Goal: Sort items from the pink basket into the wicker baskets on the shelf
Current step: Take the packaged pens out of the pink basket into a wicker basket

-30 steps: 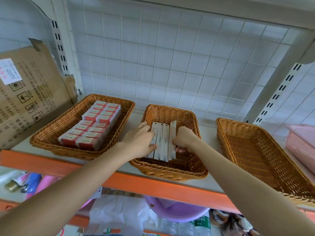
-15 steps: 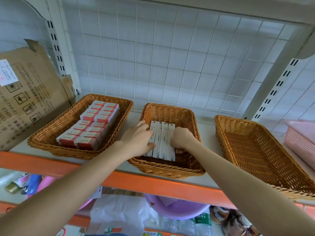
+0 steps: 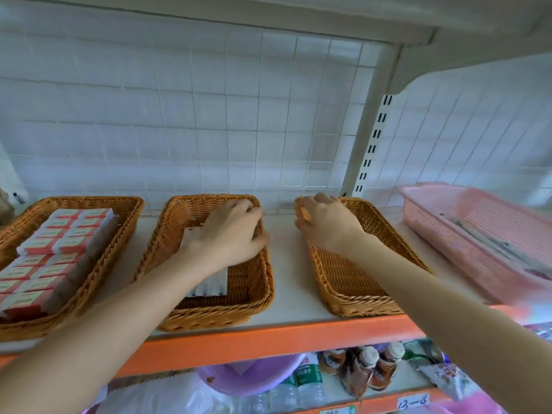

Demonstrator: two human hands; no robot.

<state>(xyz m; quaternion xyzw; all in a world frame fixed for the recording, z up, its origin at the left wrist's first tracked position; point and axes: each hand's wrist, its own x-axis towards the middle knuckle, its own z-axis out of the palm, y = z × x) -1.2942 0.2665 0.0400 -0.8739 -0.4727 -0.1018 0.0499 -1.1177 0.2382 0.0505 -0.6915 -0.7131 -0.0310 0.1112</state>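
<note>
Clutching the rim of the empty brown wicker basket (image 3: 352, 279) at 1 o'clock, the right hand (image 3: 327, 227) likely squares it for items (image 3: 484, 243) from the pink plastic basket (image 3: 448, 228) at 3 o'clock; whether the left hand (image 3: 230, 234) grasps the slim white boxes (image 3: 209, 286) is unclear.

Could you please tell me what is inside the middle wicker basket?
Inside the middle basket lie white packets, flat on its floor. The left hand hangs over them and covers their middle, so their count cannot be told.
</note>
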